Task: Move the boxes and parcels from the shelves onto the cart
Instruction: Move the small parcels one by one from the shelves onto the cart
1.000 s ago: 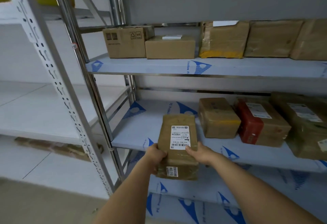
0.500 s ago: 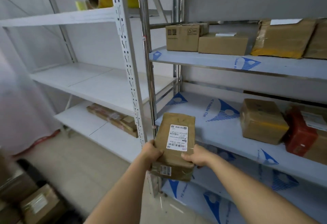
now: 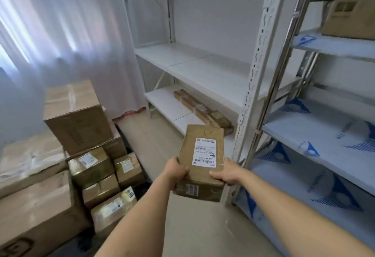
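Hands hold one brown parcel (image 3: 199, 161): left hand (image 3: 176, 170) grips its left edge, right hand (image 3: 228, 172) its right edge. Stacked boxes (image 3: 81, 145) stand at the left.

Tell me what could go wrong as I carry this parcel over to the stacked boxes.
The parcel is held only at its near end by the left hand and right hand, so its far end could dip or slip. The stacked boxes look uneven, with the top box tilted; adding weight might topple them. The shelf upright stands close on the right and could snag the parcel.
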